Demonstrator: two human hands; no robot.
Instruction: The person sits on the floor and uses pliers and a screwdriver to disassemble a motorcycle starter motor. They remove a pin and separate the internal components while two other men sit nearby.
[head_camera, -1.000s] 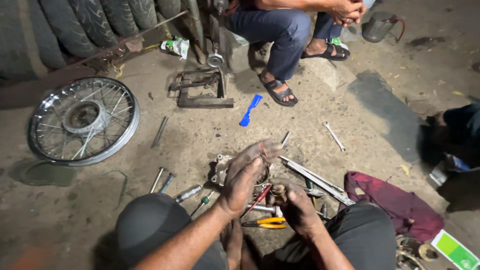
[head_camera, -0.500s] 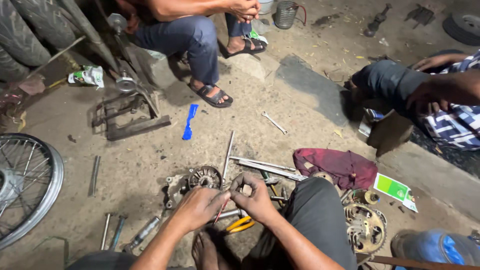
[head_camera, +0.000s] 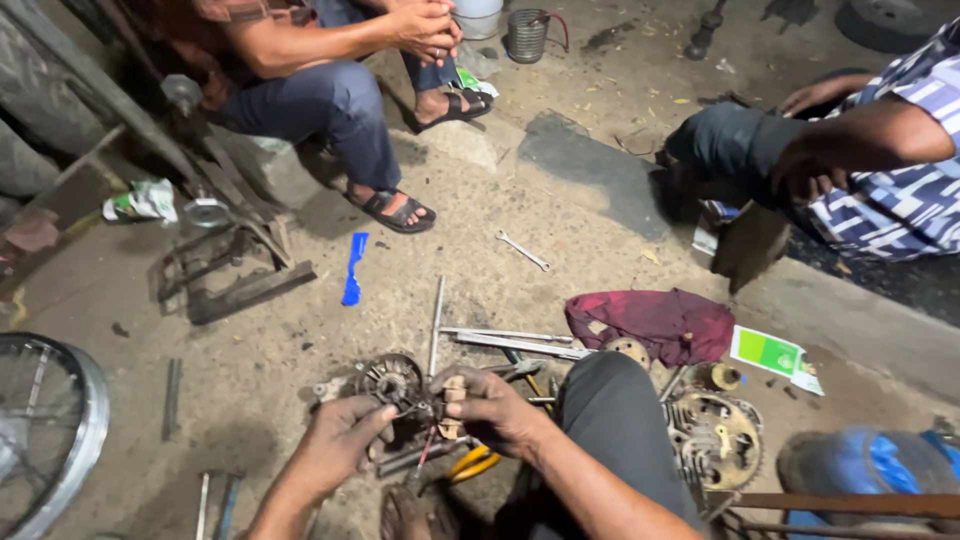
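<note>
A small greasy metal part (head_camera: 440, 408) sits low in the middle of the view, just above the concrete floor (head_camera: 480, 290), between the person's two hands. It looks like a short assembly with thin wires trailing toward six o'clock, though grime and dim light make its exact shape hard to tell. Its long axis seems to run roughly from twelve to six o'clock.

The right hand (head_camera: 490, 408) lies at three o'clock from the part, fingers curled and pinching its upper end; this is the hand with the firmer hold. The left hand (head_camera: 340, 445) lies at about eight o'clock, fingers half bent, the tips touching the part's lower left side.

Just beyond the left fingertips, at ten o'clock, rests a round finned gear housing (head_camera: 390, 378). Yellow-handled pliers (head_camera: 470, 465) lie on the floor at five o'clock, beneath the right wrist. Long steel rods (head_camera: 505, 338) stretch away at one o'clock, toward a maroon rag (head_camera: 655, 322). A spoked wheel (head_camera: 45, 435) is well apart at nine o'clock.
</note>
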